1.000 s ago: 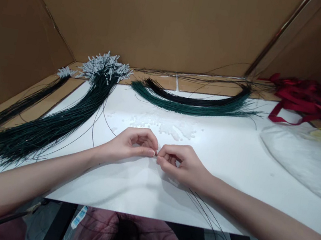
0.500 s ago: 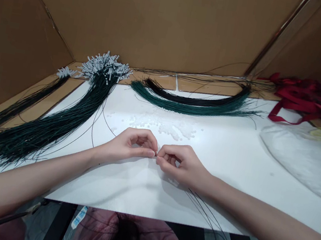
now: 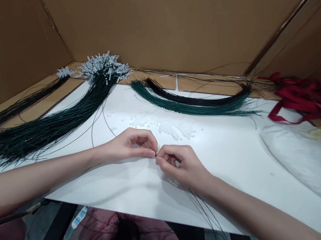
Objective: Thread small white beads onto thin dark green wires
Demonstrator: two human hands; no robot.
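My left hand (image 3: 134,144) and my right hand (image 3: 182,162) meet fingertip to fingertip above the white board (image 3: 124,195). Both are closed in a pinch on a thin dark wire, of which only a speck shows between the fingertips. From beneath my right wrist, several dark wires (image 3: 203,211) run out over the board's front edge. Just beyond my hands lie many small white beads (image 3: 174,129), scattered in a loose patch. Whether a bead is between my fingers is hidden.
At left lie a large bundle of green wires (image 3: 55,127) with white beaded tips (image 3: 104,66) and a smaller one (image 3: 13,107). Loose green and black wires (image 3: 193,105) lie at the back. Red ribbon (image 3: 304,98) and a clear plastic bag (image 3: 303,159) are at right. Cardboard walls (image 3: 164,19) enclose the board.
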